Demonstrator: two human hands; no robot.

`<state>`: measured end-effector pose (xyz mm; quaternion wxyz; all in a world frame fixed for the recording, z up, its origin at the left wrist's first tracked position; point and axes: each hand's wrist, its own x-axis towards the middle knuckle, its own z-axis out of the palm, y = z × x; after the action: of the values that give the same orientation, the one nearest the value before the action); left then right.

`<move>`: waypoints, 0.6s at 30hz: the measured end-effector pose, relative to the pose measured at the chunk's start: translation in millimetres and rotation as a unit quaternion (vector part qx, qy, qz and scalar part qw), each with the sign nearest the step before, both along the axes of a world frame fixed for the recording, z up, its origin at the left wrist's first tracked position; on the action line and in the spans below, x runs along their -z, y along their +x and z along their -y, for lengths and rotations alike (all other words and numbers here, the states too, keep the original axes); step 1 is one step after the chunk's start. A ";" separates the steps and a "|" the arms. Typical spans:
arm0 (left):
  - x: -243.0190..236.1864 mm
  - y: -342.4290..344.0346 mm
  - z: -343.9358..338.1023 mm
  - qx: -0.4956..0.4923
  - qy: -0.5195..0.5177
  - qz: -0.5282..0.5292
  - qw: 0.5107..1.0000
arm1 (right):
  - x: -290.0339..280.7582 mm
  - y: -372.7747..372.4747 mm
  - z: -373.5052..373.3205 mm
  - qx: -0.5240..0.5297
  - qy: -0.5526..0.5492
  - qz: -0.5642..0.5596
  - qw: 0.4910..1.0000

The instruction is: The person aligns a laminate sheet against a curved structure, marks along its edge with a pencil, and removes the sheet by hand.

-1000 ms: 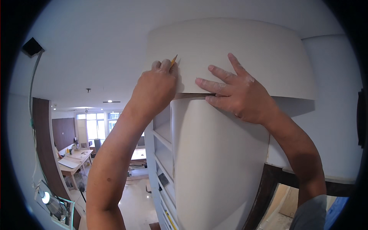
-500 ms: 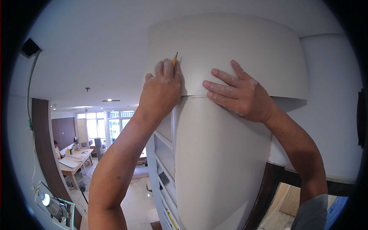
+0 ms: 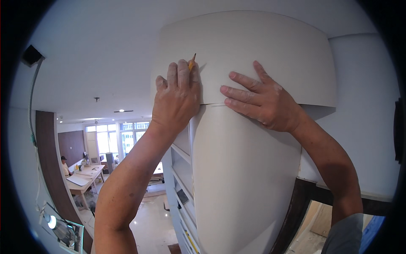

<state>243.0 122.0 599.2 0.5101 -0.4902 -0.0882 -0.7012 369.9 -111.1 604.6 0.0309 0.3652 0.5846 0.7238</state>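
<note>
A pale, flexible-looking panel (image 3: 211, 36) stands across the top of a curved white cabinet face (image 3: 241, 178), with a thin seam between them. My left hand (image 3: 176, 95) grips a yellow pencil (image 3: 192, 63), tip upward, and rests against the panel's left part, its fingers bent. My right hand (image 3: 264, 99) lies open on the panel's lower edge at the seam, fingers spread. Left of the curved face, white shelf divisions (image 3: 181, 153) show behind my forearm.
A dark-framed opening (image 3: 290, 213) sits at lower right. At lower left a lit lamp (image 3: 53, 221) is near the side wall; a cable conduit (image 3: 34, 93) hangs from a ceiling hole. Farther back, a person (image 3: 66, 168) is at a wooden worktable (image 3: 86, 182).
The panel's lower edge has closed down onto the curved face, narrowing the dark gap. My left hand has shifted slightly up, its fingers more spread along the panel; the pencil sits higher.
</note>
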 end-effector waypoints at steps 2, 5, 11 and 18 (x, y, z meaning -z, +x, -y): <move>-0.2 0.8 -1.8 0.003 0.019 0.016 1.000 | 0.9 0.5 -0.2 0.001 0.006 0.015 1.000; -0.6 2.8 -4.4 0.016 0.039 0.034 0.999 | 2.1 0.0 -0.2 0.004 0.020 0.041 0.999; 0.1 3.3 -3.8 0.032 0.029 0.009 0.999 | 1.1 -4.0 1.7 0.006 0.011 0.033 0.999; 1.3 -10.1 2.0 0.035 -0.044 -0.108 0.993 | 2.7 -6.3 3.2 0.008 -0.013 -0.015 1.000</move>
<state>233.0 120.0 597.9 0.4695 -0.5877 -0.0463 -0.6574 363.6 -114.3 601.9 0.0331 0.3805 0.5916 0.7100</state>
